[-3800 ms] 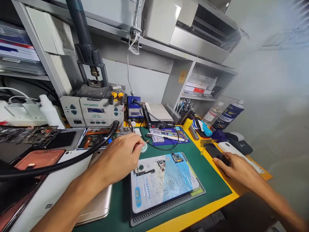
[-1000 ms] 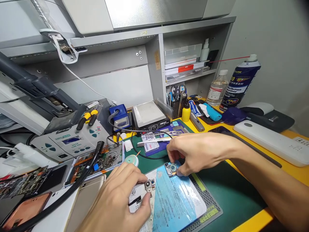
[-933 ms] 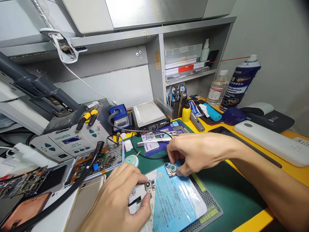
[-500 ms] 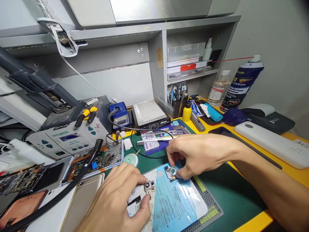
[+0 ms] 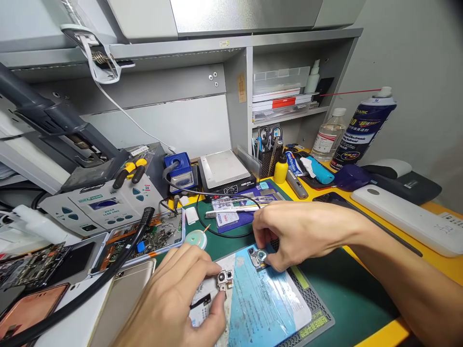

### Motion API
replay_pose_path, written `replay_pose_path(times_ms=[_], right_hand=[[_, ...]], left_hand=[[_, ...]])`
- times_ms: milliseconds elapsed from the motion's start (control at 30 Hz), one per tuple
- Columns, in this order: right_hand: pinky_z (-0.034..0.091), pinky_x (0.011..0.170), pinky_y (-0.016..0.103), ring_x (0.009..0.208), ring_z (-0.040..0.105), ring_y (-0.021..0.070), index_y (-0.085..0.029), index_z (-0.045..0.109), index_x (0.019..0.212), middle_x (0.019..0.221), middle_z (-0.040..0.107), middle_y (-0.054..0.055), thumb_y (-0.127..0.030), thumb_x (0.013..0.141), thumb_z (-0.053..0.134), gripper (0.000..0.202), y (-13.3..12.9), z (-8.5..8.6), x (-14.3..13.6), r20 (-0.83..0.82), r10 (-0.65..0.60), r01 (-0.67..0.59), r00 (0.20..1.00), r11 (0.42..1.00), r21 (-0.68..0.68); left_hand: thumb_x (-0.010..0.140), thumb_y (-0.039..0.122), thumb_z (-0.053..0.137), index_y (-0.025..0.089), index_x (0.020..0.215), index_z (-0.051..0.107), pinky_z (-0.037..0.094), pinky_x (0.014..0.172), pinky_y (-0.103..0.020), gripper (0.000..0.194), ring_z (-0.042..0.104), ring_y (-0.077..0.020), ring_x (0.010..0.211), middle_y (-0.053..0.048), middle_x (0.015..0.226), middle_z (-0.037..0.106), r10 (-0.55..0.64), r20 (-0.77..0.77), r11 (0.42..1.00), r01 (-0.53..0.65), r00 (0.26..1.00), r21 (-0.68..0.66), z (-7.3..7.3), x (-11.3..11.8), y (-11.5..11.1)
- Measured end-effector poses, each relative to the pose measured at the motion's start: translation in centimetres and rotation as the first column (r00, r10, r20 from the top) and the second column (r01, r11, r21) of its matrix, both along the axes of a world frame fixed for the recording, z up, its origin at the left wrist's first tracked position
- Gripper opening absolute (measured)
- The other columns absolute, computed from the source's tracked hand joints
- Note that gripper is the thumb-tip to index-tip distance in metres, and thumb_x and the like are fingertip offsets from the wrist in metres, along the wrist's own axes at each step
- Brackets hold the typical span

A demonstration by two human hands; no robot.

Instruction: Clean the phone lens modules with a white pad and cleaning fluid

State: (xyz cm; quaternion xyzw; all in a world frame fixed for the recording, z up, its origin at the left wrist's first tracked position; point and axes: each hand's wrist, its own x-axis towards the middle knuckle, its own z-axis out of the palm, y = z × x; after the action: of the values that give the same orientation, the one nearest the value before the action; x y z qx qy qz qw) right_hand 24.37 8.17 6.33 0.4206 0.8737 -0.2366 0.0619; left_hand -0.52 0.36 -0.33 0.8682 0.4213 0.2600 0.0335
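My left hand (image 5: pixel 181 294) rests at the left part of a blue and white sheet (image 5: pixel 265 301), its thumb and index finger closed at the edges of a small dual-lens camera module (image 5: pixel 224 277). At the sheet's upper part, my right hand (image 5: pixel 282 236) has its thumb and index finger on the right side of a larger camera module (image 5: pixel 256 257) with a round lens. Both modules lie face up, apart from each other. Beneath the sheet is a grey perforated mat (image 5: pixel 320 313).
A hot air station (image 5: pixel 104 207) with pliers and a tray of parts (image 5: pixel 159 236) are at the left. Behind are a grey heating plate (image 5: pixel 224 168) and a yellow bottle (image 5: pixel 280 171). A black hose (image 5: pixel 97 284) crosses the left side; a spray can (image 5: pixel 363 130) stands back right.
The camera view has shifted slightly. My right thumb and the larger module have moved very slightly to the right; my left hand has hardly moved.
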Motion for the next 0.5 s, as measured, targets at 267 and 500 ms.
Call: replay_pose_path(times_ms=[267,500], right_hand=[[0.041,0.055,0.024,0.074,0.062,0.0193,-0.022,0.075,0.094,0.084,0.071,0.001,-0.035,0.067,0.073,0.030,-0.01,0.26,0.21,-0.008,0.008,-0.008,1.000,1.000,-0.013],[0.041,0.054,0.024,0.072,0.061,0.0188,-0.021,0.074,0.092,0.083,0.070,0.001,-0.034,0.067,0.073,0.028,0.04,0.23,0.26,-0.004,0.014,-0.014,1.000,1.000,-0.018]], left_hand=[[0.083,0.012,0.057,0.021,0.097,0.063,0.053,0.082,-0.039,0.017,0.063,-0.0221,0.086,-0.004,0.089,0.065,0.010,-0.003,1.000,-0.010,1.000,0.026,-0.01,0.05,-0.20],[0.083,0.011,0.057,0.021,0.097,0.062,0.052,0.083,-0.039,0.018,0.062,-0.0212,0.085,-0.003,0.088,0.064,0.016,0.003,1.000,-0.016,1.000,0.017,-0.10,-0.09,-0.27]])
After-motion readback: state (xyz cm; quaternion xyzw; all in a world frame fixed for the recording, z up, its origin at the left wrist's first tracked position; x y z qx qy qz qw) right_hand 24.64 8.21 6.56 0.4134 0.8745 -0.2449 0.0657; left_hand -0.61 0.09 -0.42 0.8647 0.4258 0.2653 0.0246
